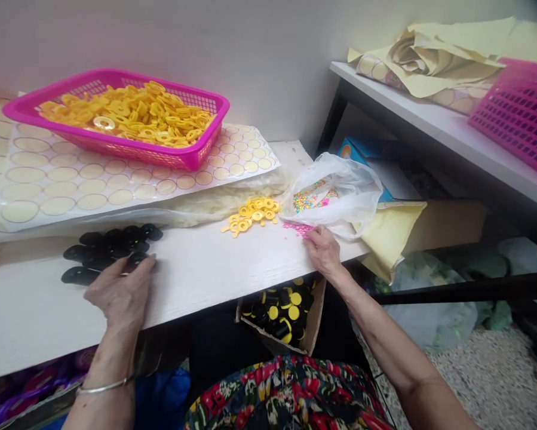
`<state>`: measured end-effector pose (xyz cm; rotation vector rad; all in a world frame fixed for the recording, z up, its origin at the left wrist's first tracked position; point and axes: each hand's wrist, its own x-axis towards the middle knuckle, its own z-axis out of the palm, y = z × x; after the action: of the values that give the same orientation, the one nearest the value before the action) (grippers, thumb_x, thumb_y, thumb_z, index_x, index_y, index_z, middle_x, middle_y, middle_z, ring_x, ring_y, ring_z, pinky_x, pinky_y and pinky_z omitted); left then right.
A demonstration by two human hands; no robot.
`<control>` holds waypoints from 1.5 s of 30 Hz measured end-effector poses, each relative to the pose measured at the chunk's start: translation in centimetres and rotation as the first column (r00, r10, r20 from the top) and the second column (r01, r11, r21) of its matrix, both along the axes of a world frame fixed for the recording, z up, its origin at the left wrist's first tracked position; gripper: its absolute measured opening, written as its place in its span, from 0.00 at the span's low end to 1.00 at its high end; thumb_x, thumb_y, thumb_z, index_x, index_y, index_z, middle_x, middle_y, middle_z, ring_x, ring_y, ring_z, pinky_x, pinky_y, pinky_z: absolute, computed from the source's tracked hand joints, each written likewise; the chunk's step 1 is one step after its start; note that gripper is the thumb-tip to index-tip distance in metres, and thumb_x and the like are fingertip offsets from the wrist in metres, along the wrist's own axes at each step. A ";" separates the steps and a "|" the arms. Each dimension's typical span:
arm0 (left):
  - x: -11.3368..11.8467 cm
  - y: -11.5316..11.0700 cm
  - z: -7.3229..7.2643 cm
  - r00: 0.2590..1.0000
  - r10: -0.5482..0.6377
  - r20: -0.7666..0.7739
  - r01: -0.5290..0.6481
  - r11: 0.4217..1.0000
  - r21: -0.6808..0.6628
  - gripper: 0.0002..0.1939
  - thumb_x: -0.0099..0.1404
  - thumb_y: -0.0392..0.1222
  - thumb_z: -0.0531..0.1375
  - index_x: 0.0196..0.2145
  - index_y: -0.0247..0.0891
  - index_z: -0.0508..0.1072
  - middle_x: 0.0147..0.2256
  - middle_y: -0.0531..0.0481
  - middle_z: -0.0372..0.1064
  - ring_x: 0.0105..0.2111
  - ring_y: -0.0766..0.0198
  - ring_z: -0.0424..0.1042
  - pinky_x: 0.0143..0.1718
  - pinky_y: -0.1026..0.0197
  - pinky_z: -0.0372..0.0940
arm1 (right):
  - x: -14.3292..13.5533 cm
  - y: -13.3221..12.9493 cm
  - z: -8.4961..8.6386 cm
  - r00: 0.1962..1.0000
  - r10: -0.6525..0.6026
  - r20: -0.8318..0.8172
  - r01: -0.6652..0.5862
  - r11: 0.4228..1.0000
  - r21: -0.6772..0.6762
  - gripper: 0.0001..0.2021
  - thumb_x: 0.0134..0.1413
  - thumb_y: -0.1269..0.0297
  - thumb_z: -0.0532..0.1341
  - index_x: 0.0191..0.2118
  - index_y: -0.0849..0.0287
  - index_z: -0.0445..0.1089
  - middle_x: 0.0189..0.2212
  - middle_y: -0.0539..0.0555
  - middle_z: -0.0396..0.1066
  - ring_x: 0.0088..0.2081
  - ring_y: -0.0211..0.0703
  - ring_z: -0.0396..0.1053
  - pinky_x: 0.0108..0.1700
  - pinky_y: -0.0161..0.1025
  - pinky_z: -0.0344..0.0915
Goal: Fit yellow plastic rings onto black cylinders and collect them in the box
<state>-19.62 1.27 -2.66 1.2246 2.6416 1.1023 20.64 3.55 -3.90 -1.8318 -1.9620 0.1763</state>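
Note:
My left hand [122, 292] is at the left of the white table, thumb and fingers closed around one shiny black rounded piece [137, 259]. Beside it lies a cluster of similar black pieces [111, 240]. To the right, my right hand [324, 248] has its fingertips pinched together at a small scatter of pink bead-like pieces [297, 227]; whatever is between them is too small to make out. Behind it, a clear plastic bag [358, 185] lies open with tiny multicoloured beads [310, 199] inside. A small heap of yellow ring-shaped pieces [252, 214] sits left of that hand.
A pink basket [192, 156] of yellow rings stands on sheets of round stickers [62, 191]. Below the table edge, a cardboard box [315, 319] holds black containers with yellow caps. A shelf [407, 128] at right bears paper and another pink basket [514, 116].

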 end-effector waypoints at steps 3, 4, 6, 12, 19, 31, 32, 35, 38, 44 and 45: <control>4.8 -0.8 0.0 0.961 -0.254 0.107 0.256 0.967 -0.003 0.19 0.45 0.50 0.65 0.34 0.39 0.76 0.26 0.57 0.70 0.24 0.68 0.65 0.30 0.65 0.60 | -1.0 1.2 0.1 0.989 0.060 0.132 -0.056 0.998 -0.030 0.10 0.55 0.66 0.54 0.31 0.58 0.72 0.34 0.56 0.64 0.37 0.46 0.58 0.36 0.39 0.54; 6.7 -1.0 0.0 0.930 -0.327 0.165 0.332 0.943 -0.004 0.19 0.45 0.50 0.65 0.34 0.38 0.76 0.27 0.56 0.70 0.24 0.68 0.65 0.30 0.64 0.61 | -1.2 1.5 0.1 0.982 0.075 0.171 -0.068 0.997 -0.048 0.10 0.56 0.67 0.53 0.31 0.59 0.72 0.34 0.57 0.64 0.37 0.46 0.57 0.35 0.39 0.53; 10.1 -1.1 -0.4 0.851 -0.451 0.271 0.463 0.886 0.021 0.18 0.45 0.49 0.65 0.33 0.36 0.76 0.27 0.53 0.71 0.25 0.67 0.66 0.31 0.64 0.62 | -1.6 2.1 -0.1 0.968 0.100 0.230 -0.085 0.994 -0.076 0.11 0.55 0.70 0.52 0.31 0.60 0.72 0.34 0.59 0.64 0.37 0.48 0.57 0.35 0.41 0.53; 16.4 0.0 -1.9 0.657 -0.675 0.337 0.660 0.730 0.176 0.11 0.47 0.43 0.64 0.30 0.37 0.74 0.26 0.53 0.69 0.24 0.69 0.64 0.28 0.65 0.62 | -3.5 1.8 0.9 0.974 0.218 0.063 -0.218 0.976 -0.013 0.09 0.54 0.72 0.53 0.31 0.62 0.70 0.34 0.59 0.66 0.39 0.47 0.59 0.39 0.41 0.56; 17.7 0.2 -2.3 0.653 -0.723 0.225 0.722 0.684 0.104 0.07 0.50 0.43 0.61 0.25 0.37 0.72 0.23 0.54 0.65 0.25 0.69 0.61 0.28 0.66 0.58 | -7.8 0.4 2.1 0.831 0.487 -0.270 -0.487 0.871 0.071 0.07 0.54 0.70 0.55 0.31 0.59 0.70 0.30 0.53 0.65 0.36 0.42 0.60 0.38 0.37 0.58; 17.5 0.0 -2.0 0.630 -0.737 0.246 0.741 0.665 0.092 0.05 0.50 0.40 0.62 0.26 0.37 0.72 0.25 0.54 0.67 0.27 0.68 0.63 0.31 0.65 0.59 | -8.7 0.8 3.0 0.809 0.585 0.058 -0.583 0.811 -0.057 0.11 0.56 0.71 0.52 0.28 0.61 0.71 0.29 0.55 0.63 0.33 0.43 0.55 0.35 0.39 0.53; 17.5 0.0 -2.0 0.627 -0.738 0.249 0.742 0.663 0.096 0.05 0.50 0.41 0.62 0.26 0.38 0.72 0.25 0.54 0.68 0.27 0.68 0.64 0.32 0.65 0.59 | -8.8 0.8 3.1 0.799 0.596 0.084 -0.592 0.803 -0.068 0.11 0.56 0.72 0.52 0.28 0.61 0.71 0.29 0.55 0.63 0.33 0.43 0.55 0.34 0.39 0.52; 17.4 -0.1 -2.0 0.633 -0.728 0.262 0.736 0.671 0.088 0.06 0.51 0.41 0.62 0.27 0.38 0.73 0.26 0.53 0.68 0.27 0.68 0.64 0.31 0.65 0.59 | -9.0 0.8 3.4 0.775 0.619 0.129 -0.612 0.785 -0.094 0.10 0.54 0.74 0.53 0.30 0.62 0.71 0.29 0.56 0.63 0.33 0.43 0.55 0.34 0.40 0.52; 17.5 -0.1 -2.0 0.637 -0.723 0.267 0.737 0.673 0.064 0.06 0.50 0.41 0.62 0.28 0.39 0.73 0.26 0.54 0.68 0.28 0.67 0.64 0.32 0.65 0.59 | -9.0 0.9 3.9 0.768 0.631 0.110 -0.616 0.775 -0.142 0.10 0.53 0.74 0.53 0.28 0.62 0.71 0.27 0.55 0.63 0.32 0.42 0.55 0.34 0.39 0.52; 17.6 -0.1 -2.4 0.647 -0.728 0.225 0.729 0.677 0.096 0.04 0.50 0.39 0.61 0.27 0.39 0.73 0.23 0.54 0.65 0.26 0.68 0.62 0.30 0.65 0.58 | -8.1 1.9 3.6 0.710 0.624 -0.327 -0.681 0.726 -0.094 0.08 0.51 0.74 0.56 0.28 0.60 0.71 0.26 0.51 0.63 0.31 0.37 0.61 0.34 0.35 0.57; 17.6 -0.1 -2.5 0.647 -0.730 0.218 0.729 0.677 0.104 0.05 0.51 0.40 0.61 0.28 0.39 0.73 0.23 0.54 0.65 0.26 0.68 0.62 0.30 0.65 0.58 | -7.8 2.5 3.3 0.683 0.596 -0.421 -0.679 0.731 -0.066 0.06 0.51 0.74 0.57 0.29 0.60 0.71 0.26 0.50 0.63 0.31 0.37 0.62 0.34 0.34 0.58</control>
<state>-2.04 1.20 -5.17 1.7766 1.6520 0.9942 12.84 6.01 -0.64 -1.0055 -2.2688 0.9277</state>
